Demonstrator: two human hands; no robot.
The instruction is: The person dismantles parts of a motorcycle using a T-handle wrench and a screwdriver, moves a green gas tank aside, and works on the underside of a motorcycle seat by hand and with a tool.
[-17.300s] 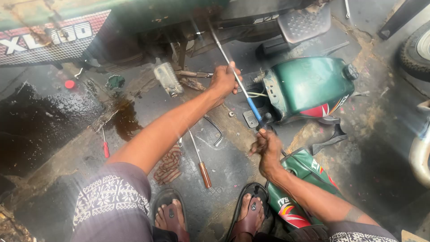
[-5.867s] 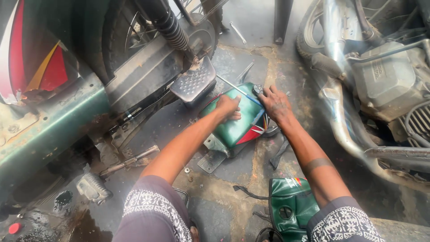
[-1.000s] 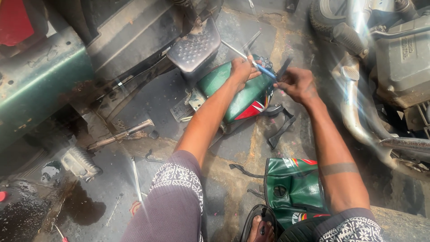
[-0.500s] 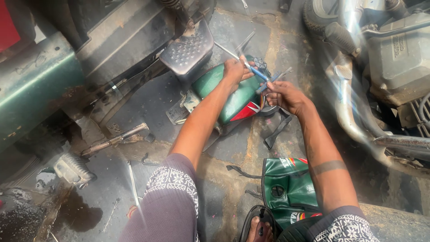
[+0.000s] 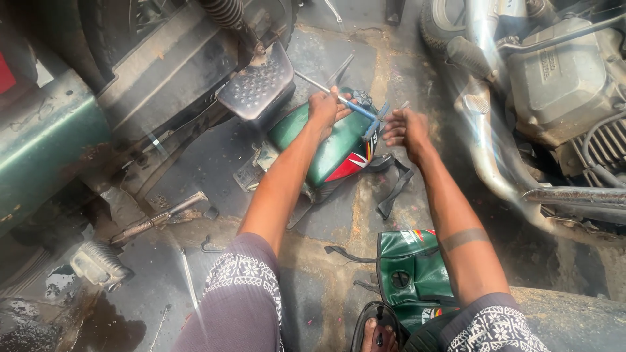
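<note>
Screwdriver (image 5: pixel 345 102) now held by left hand (image 5: pixel 324 108) alone; right hand (image 5: pixel 405 127) seemingly released

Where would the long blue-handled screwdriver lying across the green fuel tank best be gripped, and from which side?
Probably by the blue handle of the blue-handled screwdriver, from above and the right: that end is thicker, while the thin metal shaft runs up-left under the left hand. The right hand is nearest it.
</note>
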